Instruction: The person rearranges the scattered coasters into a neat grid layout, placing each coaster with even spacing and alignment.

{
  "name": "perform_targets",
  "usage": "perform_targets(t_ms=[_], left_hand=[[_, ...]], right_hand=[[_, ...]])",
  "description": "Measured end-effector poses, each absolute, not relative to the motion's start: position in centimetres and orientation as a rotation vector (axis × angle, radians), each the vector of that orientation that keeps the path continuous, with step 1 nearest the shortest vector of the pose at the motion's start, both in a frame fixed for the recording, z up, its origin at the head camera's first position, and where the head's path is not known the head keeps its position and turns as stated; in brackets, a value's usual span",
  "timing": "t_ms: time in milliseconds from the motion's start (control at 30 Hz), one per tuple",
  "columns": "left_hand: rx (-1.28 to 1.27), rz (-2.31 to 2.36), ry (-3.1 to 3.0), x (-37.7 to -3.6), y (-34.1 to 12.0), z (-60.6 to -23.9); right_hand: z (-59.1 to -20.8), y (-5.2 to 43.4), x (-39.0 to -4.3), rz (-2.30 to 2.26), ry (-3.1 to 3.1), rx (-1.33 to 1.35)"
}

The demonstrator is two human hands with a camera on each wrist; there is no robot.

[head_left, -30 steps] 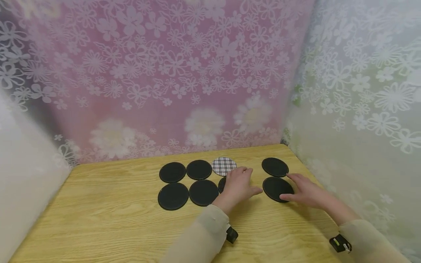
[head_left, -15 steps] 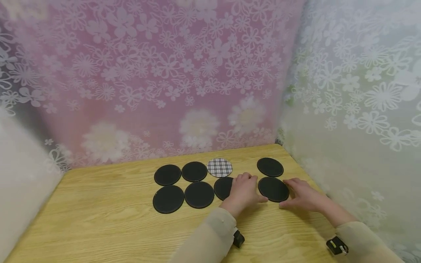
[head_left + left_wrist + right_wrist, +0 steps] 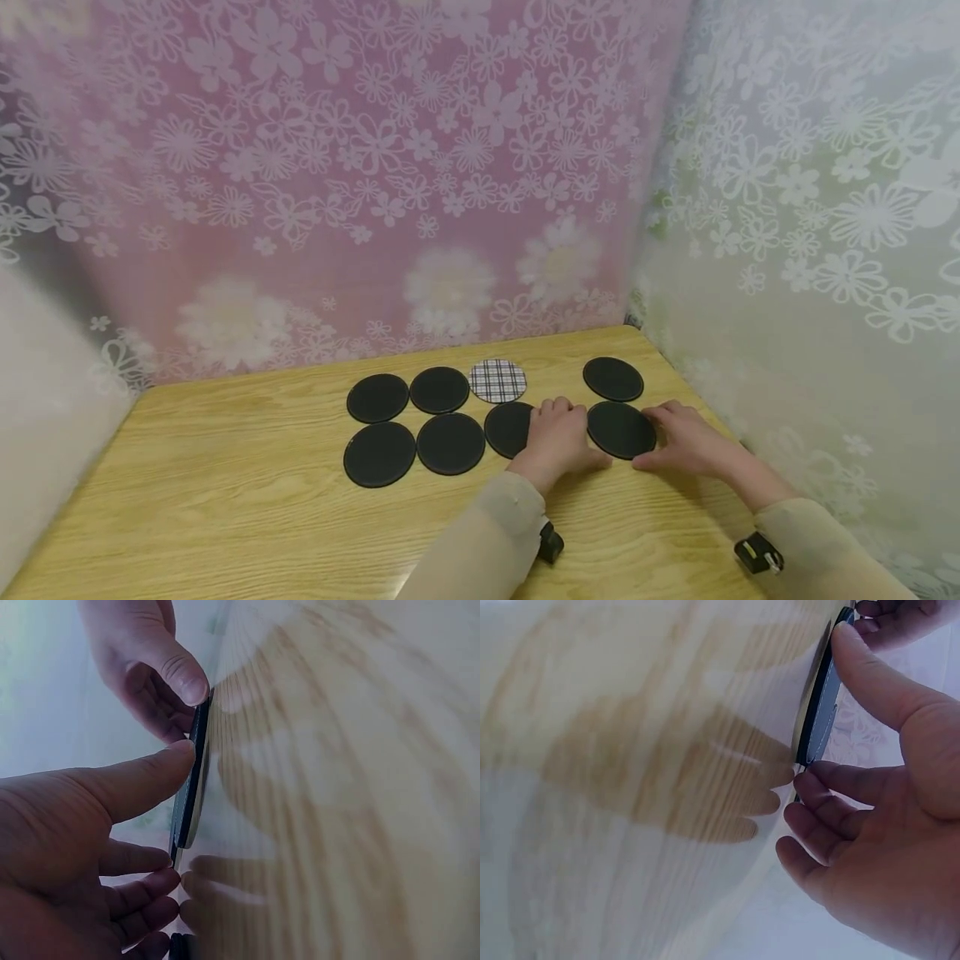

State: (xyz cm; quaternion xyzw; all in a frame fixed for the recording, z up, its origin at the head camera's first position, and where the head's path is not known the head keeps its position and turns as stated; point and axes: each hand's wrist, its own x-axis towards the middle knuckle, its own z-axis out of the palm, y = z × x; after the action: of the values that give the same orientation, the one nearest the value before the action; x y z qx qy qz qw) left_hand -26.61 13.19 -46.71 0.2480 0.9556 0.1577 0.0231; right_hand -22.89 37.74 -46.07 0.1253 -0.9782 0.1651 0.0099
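Flat round black disc [image 3: 621, 429] between hands

On your tabletop [image 3: 225, 500], one coaster [image 3: 621, 430] lies between your hands, another [image 3: 613, 378] behind it, six more to its left.

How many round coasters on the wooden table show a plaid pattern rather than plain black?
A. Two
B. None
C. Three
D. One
D. Only one plaid coaster lies in the back row; the other seven, including the black coaster between the left hand and right hand, are plain black.
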Motion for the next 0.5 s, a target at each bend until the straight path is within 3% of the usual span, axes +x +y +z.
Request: perform_targets(t_ms=[500], left_hand=[[0.694, 0.431, 2.954, -27.1, 14.8, -46.5]], right_hand=[[-45.3, 37.8, -23.5, 0.49, -3.128, 0.348]])
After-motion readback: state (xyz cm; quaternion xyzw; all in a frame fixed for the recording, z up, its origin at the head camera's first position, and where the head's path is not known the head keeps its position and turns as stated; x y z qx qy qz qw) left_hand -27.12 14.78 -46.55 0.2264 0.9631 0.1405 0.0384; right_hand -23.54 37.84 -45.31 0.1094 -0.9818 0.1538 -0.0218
